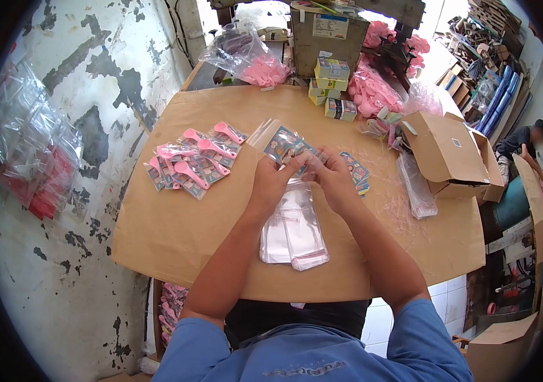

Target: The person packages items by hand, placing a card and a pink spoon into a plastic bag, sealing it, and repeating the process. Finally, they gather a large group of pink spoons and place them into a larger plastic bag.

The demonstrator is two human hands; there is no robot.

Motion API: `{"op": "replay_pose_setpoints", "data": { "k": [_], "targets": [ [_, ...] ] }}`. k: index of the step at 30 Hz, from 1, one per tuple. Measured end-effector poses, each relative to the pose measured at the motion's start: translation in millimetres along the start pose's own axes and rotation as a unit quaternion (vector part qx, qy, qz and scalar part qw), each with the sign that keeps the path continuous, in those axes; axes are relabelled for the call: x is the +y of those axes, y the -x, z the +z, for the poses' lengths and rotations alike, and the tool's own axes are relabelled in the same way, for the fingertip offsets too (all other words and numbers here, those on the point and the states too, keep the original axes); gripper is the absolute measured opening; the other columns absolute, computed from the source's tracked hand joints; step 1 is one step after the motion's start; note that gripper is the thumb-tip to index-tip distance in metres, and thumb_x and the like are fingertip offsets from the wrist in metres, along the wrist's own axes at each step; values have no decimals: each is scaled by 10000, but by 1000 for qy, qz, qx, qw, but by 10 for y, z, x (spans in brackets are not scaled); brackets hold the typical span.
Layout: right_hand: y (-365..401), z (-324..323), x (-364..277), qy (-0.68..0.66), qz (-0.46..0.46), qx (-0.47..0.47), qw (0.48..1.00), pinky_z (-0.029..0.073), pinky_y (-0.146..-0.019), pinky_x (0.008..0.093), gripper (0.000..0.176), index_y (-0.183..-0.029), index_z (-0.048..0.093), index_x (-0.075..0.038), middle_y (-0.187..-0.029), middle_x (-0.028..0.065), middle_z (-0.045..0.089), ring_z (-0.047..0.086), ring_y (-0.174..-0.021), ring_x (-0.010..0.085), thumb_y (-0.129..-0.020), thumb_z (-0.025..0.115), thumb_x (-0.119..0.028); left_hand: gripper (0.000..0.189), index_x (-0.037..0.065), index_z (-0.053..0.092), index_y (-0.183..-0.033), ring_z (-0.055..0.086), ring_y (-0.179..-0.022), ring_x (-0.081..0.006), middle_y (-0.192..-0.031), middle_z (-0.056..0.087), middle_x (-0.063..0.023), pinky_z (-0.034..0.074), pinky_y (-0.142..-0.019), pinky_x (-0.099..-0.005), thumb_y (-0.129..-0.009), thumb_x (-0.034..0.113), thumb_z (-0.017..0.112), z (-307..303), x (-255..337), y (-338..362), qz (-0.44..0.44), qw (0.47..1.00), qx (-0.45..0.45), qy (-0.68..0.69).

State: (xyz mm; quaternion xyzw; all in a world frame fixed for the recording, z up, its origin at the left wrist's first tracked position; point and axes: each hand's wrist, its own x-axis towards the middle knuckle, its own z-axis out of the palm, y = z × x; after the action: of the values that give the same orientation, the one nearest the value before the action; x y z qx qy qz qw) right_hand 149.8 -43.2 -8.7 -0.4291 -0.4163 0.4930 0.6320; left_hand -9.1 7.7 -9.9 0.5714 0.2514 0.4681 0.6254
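Both hands meet over the middle of the table. My left hand (pixel 276 177) has its fingers closed on a printed card (pixel 284 145) in a clear sleeve. From the other side, my right hand (pixel 333 175) pinches the same sleeved card. Just below them lies a stack of clear plastic bags (pixel 292 229). Several loose printed cards (pixel 356 170) rest beside my right hand. Off to the left is a pile of packed pink spoons (pixel 189 159) with cards.
At the table's back stand small card stacks (pixel 331 83), a bag of pink pieces (pixel 262 67) and a metal box (pixel 327 41). An open cardboard box (pixel 446 156) and more clear bags (pixel 416 186) are at the right. Another person (pixel 529 143) sits far right.
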Motion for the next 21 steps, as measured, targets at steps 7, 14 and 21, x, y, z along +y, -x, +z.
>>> {"op": "replay_pose_setpoints", "data": {
  "k": [7, 14, 21],
  "targets": [
    [95, 104, -84, 3, 59, -25, 998, 538, -623, 235, 180, -1071, 684, -41, -916, 16, 694, 663, -832, 70, -999, 729, -200, 551, 93, 391, -1565, 574, -1347, -309, -1490, 536, -209, 544, -1083, -466, -1046, 52, 570, -12, 176, -29, 32, 965, 20, 261],
    [185, 312, -83, 10, 11, -46, 999, 515, -583, 227, 163, -1060, 662, -35, -852, 19, 682, 633, -713, 67, -992, 730, -167, 636, 211, 296, -1630, 588, -1312, -311, -1387, 587, -188, 531, -1111, -482, -1053, 48, 510, -54, 183, -34, 69, 919, 43, 387],
    [180, 380, 23, 71, -9, -1, 997, 454, -501, 229, 207, -940, 589, -74, -776, 1, 619, 571, -635, 54, -995, 743, -202, 656, 206, 285, -1632, 654, -1152, -239, -1210, 645, -119, 555, -1073, -462, -1047, 47, 535, 2, 142, 27, 84, 910, -22, 405]
  ]
}}
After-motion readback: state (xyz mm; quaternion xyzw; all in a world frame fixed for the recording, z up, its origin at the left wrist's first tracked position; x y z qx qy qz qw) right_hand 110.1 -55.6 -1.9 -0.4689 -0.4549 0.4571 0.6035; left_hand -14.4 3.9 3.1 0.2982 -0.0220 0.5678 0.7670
